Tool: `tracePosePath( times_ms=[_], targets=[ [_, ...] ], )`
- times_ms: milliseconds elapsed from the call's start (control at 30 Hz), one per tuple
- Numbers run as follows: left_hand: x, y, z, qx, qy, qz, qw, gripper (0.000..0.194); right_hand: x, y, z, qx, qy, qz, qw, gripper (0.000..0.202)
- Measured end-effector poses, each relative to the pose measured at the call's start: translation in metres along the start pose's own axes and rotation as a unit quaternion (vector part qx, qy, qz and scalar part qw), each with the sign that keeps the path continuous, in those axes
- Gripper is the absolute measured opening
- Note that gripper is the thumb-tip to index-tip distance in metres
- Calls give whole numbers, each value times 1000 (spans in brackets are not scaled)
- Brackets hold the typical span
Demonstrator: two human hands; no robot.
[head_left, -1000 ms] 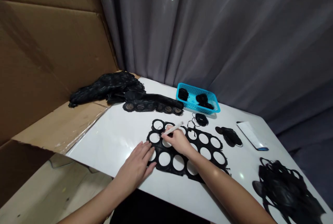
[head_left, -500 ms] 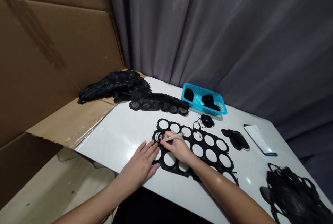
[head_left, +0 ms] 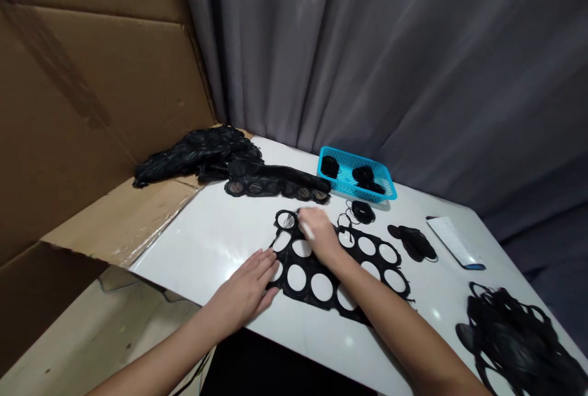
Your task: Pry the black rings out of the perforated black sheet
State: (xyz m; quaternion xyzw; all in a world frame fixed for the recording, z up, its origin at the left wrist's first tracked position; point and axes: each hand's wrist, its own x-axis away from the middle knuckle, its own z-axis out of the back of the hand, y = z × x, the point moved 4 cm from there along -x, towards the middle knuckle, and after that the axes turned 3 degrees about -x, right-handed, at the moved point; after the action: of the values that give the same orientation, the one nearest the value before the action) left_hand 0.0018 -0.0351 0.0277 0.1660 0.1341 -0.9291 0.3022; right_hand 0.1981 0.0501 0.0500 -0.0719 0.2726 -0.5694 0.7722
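Note:
A black rubbery sheet [head_left: 309, 270] with rows of large round holes lies on the white table. My left hand [head_left: 250, 285] rests flat on its left edge, fingers stretched out. Over the upper left part of the sheet, my right hand [head_left: 318, 232] is closed round a thin white tool [head_left: 307, 229]; motion blurs its fingers. Thin black strands [head_left: 289, 220] show beside the fingertips, at a top-row hole. Beyond the sheet sits a small bundle of black rings [head_left: 362, 212].
A blue basket [head_left: 342, 186] holds black bundles. Dark sheets [head_left: 202, 154] are piled at the back left by cardboard [head_left: 124, 212]. To the right are flat black pieces [head_left: 417, 243], a white paper [head_left: 452, 241] and a heap of black scraps [head_left: 519, 341].
My right hand has moved up and slightly right with the white tool, from the second-row hole to the top row. My left hand stays on the sheet's edge. The view has shifted slightly.

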Motion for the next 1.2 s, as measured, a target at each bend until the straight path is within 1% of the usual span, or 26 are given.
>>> tracePosePath(
  times_ms=[67, 100, 167, 200, 267, 333, 400, 467, 533, 633, 700, 833, 1133, 1200],
  targets=[
    [0, -1, 1, 8, 0, 4, 1000, 43, -17, 24, 17, -1, 63, -73, 995, 20],
    [0, -1, 1, 13, -1, 5, 1000, 43, -22, 32, 24, -6, 83, -95, 992, 20],
    [1, -3, 4, 26, -4, 9, 1000, 42, -24, 39, 34, -34, 92, -118, 988, 19],
    [3, -3, 6, 33, 1, 15, 999, 41, -21, 36, 36, -58, 81, -123, 987, 19],
    [8, -4, 11, 44, 22, 38, 998, 36, -8, 25, 31, -136, 28, -141, 980, 23],
    [16, -1, 17, 49, 48, 58, 996, 32, 9, 8, 20, -242, -40, -166, 955, 26],
    [23, 7, 21, 51, 54, 57, 996, 30, 25, -10, 9, -331, -89, -184, 921, 26],
    [29, 17, 22, 51, 39, 48, 997, 30, 38, -26, 2, -369, -116, -186, 903, 25],
    [34, 24, 22, 47, 26, 48, 997, 32, 47, -38, -2, -383, -139, -183, 895, 23],
    [37, 30, 23, 33, 25, 49, 998, 33, 58, -52, -5, -397, -172, -171, 885, 22],
    [38, 30, 23, 20, 28, 47, 998, 34, 63, -59, -7, -390, -187, -163, 887, 24],
    [41, 30, 22, 12, 26, 49, 998, 34, 69, -67, -9, -347, -192, -153, 905, 28],
    [43, 31, 18, 10, 37, 45, 998, 36, 74, -67, -15, -303, -179, -133, 926, 24],
    [44, 31, 17, 9, 37, 47, 998, 36, 76, -68, -15, -279, -182, -115, 936, 24]
  ],
)
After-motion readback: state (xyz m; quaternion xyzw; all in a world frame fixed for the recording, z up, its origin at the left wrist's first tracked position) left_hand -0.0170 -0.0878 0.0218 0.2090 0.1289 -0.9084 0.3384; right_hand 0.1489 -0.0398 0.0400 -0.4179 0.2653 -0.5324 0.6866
